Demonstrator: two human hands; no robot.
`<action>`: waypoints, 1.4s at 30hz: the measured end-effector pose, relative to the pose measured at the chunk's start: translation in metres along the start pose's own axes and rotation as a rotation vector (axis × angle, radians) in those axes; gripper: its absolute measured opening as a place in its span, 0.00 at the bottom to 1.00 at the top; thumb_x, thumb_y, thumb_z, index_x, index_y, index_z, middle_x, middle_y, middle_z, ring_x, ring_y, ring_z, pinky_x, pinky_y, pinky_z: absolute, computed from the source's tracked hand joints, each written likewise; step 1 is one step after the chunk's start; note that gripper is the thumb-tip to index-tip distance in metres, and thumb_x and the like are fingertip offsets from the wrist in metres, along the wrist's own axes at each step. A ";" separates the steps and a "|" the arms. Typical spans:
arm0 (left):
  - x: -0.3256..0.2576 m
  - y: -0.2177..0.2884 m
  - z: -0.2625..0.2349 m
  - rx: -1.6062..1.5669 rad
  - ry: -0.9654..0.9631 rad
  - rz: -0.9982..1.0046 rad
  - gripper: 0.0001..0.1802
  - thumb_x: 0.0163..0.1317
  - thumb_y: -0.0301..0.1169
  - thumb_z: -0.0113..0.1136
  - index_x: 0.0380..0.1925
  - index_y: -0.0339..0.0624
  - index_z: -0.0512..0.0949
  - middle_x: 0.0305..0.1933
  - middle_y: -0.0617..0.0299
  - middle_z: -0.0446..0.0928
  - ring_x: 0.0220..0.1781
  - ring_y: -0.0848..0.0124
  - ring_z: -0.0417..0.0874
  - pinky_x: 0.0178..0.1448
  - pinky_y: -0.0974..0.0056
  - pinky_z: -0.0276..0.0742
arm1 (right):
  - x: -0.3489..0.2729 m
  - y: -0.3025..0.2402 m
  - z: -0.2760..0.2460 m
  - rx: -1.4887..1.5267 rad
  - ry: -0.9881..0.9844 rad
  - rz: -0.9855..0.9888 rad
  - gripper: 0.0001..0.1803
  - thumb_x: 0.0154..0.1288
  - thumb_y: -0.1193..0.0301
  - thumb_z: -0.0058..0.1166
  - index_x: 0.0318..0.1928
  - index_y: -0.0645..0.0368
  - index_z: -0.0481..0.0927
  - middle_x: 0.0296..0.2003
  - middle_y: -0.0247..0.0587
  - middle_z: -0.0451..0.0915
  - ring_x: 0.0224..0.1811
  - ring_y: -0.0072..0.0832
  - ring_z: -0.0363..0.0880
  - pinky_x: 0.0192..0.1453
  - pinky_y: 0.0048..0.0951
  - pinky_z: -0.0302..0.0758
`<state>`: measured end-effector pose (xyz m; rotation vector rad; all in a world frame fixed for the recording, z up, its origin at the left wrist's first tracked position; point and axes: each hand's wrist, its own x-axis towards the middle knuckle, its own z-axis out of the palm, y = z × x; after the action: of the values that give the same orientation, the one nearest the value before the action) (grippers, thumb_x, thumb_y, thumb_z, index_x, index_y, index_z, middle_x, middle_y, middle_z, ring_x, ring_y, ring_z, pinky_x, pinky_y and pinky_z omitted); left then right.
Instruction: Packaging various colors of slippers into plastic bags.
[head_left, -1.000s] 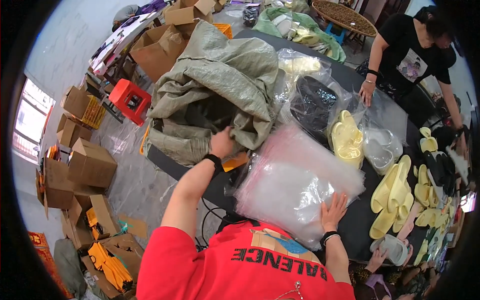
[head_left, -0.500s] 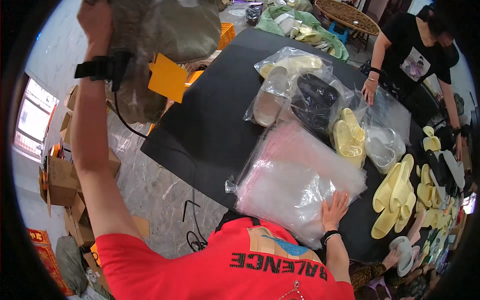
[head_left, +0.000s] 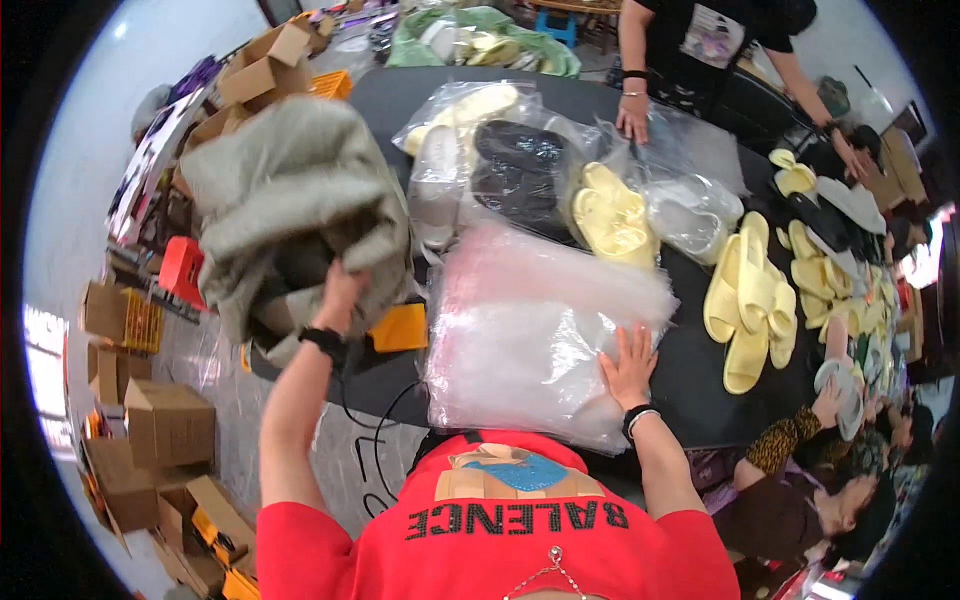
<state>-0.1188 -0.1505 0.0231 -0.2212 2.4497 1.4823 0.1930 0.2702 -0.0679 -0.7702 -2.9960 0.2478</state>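
My left hand (head_left: 343, 297) is closed on a fold of a large grey-green sack (head_left: 300, 190), which bulges in creased folds at the table's left side. Some of the fingers are lost in its folds. My right hand (head_left: 630, 365) lies flat with fingers spread on a stack of clear plastic bags (head_left: 540, 330) with pinkish edges. Just beyond the stack are bagged slippers: a black pair (head_left: 518, 170), a yellow pair (head_left: 608, 215), a grey one (head_left: 436, 175) and a light grey pair (head_left: 690, 218). An orange-yellow card (head_left: 399, 328) sits between the sack and the stack.
Loose yellow slippers (head_left: 748, 300) lie on the black table (head_left: 690, 400) to the right, with more slippers beyond. A co-worker's hand (head_left: 632, 115) rests at the far edge; another person's hand (head_left: 826, 398) holds a slipper at right. Cardboard boxes (head_left: 170, 425) stand on the left floor.
My left hand has come down from high at the left, bringing the sack lower and to the table's left side. My right hand stays on the bag stack. The view has shifted.
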 end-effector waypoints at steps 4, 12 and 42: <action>-0.026 -0.037 0.045 0.141 -0.142 0.026 0.50 0.45 0.30 0.66 0.65 0.34 0.46 0.62 0.45 0.63 0.65 0.53 0.61 0.62 0.57 0.62 | 0.000 -0.003 -0.005 0.001 -0.045 0.006 0.36 0.59 0.47 0.45 0.66 0.43 0.55 0.69 0.41 0.43 0.72 0.42 0.36 0.66 0.62 0.41; -0.071 0.107 0.015 1.286 -0.470 0.351 0.38 0.49 0.52 0.59 0.56 0.39 0.67 0.47 0.47 0.75 0.47 0.52 0.76 0.50 0.54 0.70 | -0.002 -0.002 -0.002 0.016 -0.032 0.007 0.36 0.59 0.47 0.45 0.66 0.42 0.56 0.69 0.41 0.43 0.72 0.42 0.36 0.66 0.63 0.41; -0.011 0.431 0.143 -0.240 -0.434 0.959 0.12 0.61 0.31 0.51 0.44 0.42 0.76 0.41 0.62 0.75 0.45 0.72 0.74 0.50 0.65 0.68 | 0.000 0.001 -0.007 0.063 -0.055 0.010 0.36 0.60 0.43 0.40 0.66 0.41 0.56 0.69 0.39 0.43 0.72 0.41 0.36 0.67 0.61 0.38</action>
<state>-0.2016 0.1770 0.3276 1.2525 2.0547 1.8671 0.1941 0.2726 -0.0610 -0.7859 -3.0195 0.3674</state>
